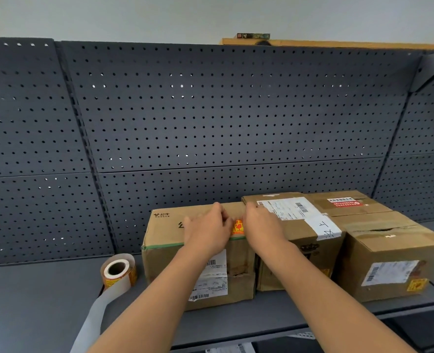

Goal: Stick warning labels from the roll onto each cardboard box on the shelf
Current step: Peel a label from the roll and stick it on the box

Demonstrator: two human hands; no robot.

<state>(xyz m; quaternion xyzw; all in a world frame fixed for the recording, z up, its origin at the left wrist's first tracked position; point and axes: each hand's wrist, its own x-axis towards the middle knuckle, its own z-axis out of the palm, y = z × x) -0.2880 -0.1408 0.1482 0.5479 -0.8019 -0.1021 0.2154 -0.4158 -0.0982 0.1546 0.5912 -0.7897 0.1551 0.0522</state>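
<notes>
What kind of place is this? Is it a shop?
Probably a stockroom or parcel storeroom, not a shop floor. A dark metal shelf with a pegboard back holds taped cardboard boxes bearing shipping labels, and a roll of warning stickers sits beside them.

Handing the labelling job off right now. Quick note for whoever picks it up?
Left hand and right hand: both pressing an orange warning label onto the top front edge of the left box.
Label roll stands on the shelf left of that box, its backing strip trailing off the front edge.
Right front box shows a yellow label on its front.
Middle box seems to have one low on its front, mostly hidden by the right arm; the back box is unclear. Check both.
</notes>
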